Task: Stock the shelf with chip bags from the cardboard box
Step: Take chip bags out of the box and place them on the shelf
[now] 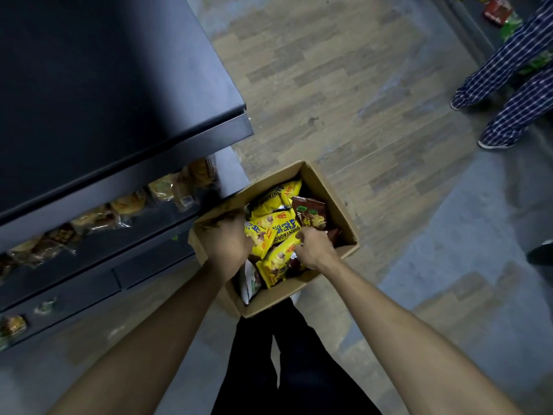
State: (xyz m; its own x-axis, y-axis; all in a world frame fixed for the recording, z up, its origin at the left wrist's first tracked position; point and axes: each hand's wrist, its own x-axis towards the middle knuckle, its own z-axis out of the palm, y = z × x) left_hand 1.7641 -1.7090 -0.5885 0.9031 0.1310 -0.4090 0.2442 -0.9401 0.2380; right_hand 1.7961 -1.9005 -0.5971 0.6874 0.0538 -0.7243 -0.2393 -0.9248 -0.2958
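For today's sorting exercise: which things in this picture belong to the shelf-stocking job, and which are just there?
Part of the job:
cardboard box
yellow chip bags
brown chip bag
left hand and right hand, both gripping yellow bags in the box
dark shelf

Just there:
wrapped buns already on the shelf
another person's checked trousers
packets on the far shelf
wood-pattern floor

Open floor right of the box, shelf crowding its left

We see the dark shelf overhanging just left of the cardboard box; bare floor lies far and right, with another person's legs well apart at far right.
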